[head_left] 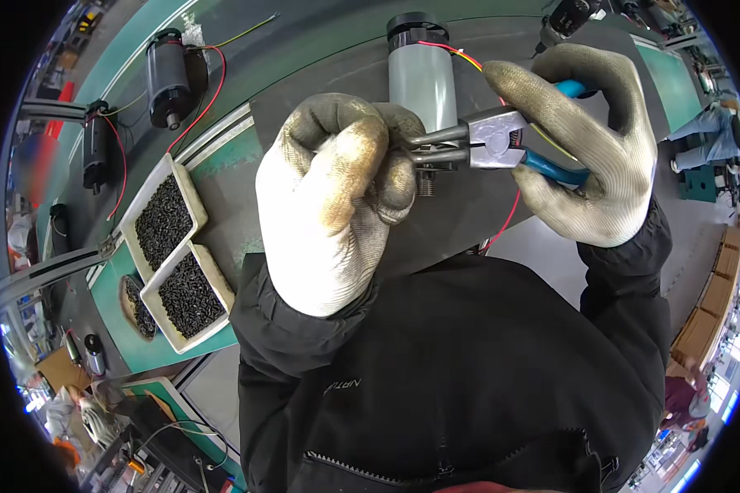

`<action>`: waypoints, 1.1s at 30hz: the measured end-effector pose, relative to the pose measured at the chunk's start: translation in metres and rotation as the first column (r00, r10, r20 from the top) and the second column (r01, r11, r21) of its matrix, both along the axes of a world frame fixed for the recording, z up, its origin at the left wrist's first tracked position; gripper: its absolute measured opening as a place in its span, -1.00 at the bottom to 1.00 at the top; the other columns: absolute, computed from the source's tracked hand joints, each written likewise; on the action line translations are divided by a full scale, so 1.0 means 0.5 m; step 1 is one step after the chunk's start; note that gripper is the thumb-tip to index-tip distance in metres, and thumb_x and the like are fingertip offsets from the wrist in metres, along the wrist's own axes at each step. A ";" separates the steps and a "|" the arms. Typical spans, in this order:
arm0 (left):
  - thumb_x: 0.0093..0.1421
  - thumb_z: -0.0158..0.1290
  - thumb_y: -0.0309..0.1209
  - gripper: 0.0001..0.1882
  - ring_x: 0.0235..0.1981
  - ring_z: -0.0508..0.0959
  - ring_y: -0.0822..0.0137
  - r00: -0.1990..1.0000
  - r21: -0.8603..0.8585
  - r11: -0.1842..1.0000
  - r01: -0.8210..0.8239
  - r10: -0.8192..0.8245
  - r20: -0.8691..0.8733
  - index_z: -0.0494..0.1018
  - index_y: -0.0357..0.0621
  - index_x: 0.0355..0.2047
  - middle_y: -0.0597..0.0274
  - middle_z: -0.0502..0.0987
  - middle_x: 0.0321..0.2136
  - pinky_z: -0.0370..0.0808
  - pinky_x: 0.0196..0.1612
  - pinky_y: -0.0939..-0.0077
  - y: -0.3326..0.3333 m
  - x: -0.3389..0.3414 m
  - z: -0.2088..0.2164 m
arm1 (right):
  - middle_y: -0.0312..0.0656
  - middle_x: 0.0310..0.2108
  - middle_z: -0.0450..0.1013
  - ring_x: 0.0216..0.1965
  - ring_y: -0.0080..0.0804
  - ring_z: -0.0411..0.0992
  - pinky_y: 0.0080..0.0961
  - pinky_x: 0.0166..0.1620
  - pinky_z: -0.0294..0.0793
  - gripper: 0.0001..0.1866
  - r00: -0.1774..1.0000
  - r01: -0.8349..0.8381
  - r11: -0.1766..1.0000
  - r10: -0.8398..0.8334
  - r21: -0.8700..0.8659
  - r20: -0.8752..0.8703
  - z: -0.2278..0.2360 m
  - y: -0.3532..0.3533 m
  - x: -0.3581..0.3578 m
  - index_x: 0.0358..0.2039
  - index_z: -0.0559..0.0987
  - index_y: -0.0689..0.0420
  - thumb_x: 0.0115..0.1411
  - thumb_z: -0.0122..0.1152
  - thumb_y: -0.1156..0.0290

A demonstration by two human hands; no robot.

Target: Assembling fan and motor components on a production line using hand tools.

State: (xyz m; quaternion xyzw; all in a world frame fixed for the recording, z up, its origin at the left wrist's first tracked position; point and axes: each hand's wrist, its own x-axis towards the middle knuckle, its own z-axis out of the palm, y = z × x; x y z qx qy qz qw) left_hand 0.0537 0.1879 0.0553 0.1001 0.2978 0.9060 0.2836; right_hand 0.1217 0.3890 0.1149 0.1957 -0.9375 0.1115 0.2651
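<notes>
My left hand [329, 197], in a soiled white work glove, is closed in a pinch at the tips of a pair of pliers. Whatever sits between its fingers is hidden. My right hand [600, 148], gloved too, grips the blue handles of the pliers [495, 141], whose long jaws point left into the left hand's fingertips. Just behind the pliers lies a grey cylindrical motor [423, 86] with a black end cap, its threaded shaft end toward me. Red and yellow wires [460, 56] run from its cap behind my right hand.
Two white trays [199, 201] of small black parts stand to the left, beside a small round dish [129, 308]. Black motors [167, 78] [96, 148] with loose wires lie farther left. A black power tool [569, 20] is at the back right. People stand at the far right.
</notes>
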 end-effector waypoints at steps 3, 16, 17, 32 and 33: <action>0.20 -0.02 -0.42 -0.83 -0.64 0.28 0.55 0.992 -0.109 0.990 -0.091 0.080 -0.095 0.37 -0.28 -0.25 0.01 0.46 -0.36 0.25 -0.60 0.74 0.003 0.012 0.010 | -0.08 -0.28 0.38 -0.28 -0.27 0.37 -0.45 -0.20 0.41 -0.41 0.999 0.042 0.993 -0.042 0.109 0.006 0.008 -0.006 -0.008 -0.14 0.60 0.13 -0.35 0.23 0.41; 0.16 0.04 -0.15 -0.54 -0.39 0.56 0.23 0.634 -0.650 0.457 -0.608 -0.214 -0.743 0.41 -0.43 -0.26 -0.05 0.54 -0.43 0.47 -0.28 0.37 0.115 -0.142 0.005 | -0.12 -0.35 0.45 -0.39 -0.29 0.45 -0.41 -0.28 0.47 -0.67 0.946 0.315 0.577 -0.121 -0.754 0.302 -0.190 0.146 -0.114 -0.22 0.51 0.24 0.00 0.14 0.35; 0.14 0.06 -0.13 -0.51 -0.31 0.56 0.06 0.485 -0.527 0.278 -0.803 -0.209 -0.849 0.40 -0.42 -0.22 -0.14 0.53 -0.39 0.46 -0.21 0.29 0.144 -0.206 -0.081 | -0.16 -0.39 0.46 -0.44 -0.35 0.45 -0.43 -0.33 0.49 -0.72 0.901 0.388 0.055 0.185 -0.920 0.391 -0.235 0.160 -0.136 -0.25 0.50 0.22 0.05 0.09 0.35; -0.42 0.46 -0.20 0.11 -0.14 0.53 0.17 0.410 -0.276 0.766 -0.581 -0.019 -0.912 0.11 -0.36 0.11 -0.08 0.47 -0.15 0.49 -0.08 0.33 0.066 -0.054 -0.018 | -0.11 -0.37 0.45 -0.38 -0.37 0.43 -0.51 -0.26 0.43 -0.57 0.907 0.115 0.796 0.160 -0.595 0.390 -0.013 0.064 0.057 -0.22 0.52 0.31 -0.21 0.04 0.55; -0.33 0.43 -0.27 0.03 -0.06 0.46 0.11 0.269 -0.170 0.831 -0.529 -0.025 -0.963 0.11 -0.34 0.12 -0.08 0.36 -0.03 0.45 -0.03 0.27 0.045 -0.052 -0.009 | -0.08 -0.36 0.43 -0.35 -0.32 0.43 -0.48 -0.19 0.44 -0.53 0.953 0.070 0.892 0.072 -0.446 0.293 0.007 0.059 0.053 -0.24 0.55 0.31 -0.28 0.01 0.59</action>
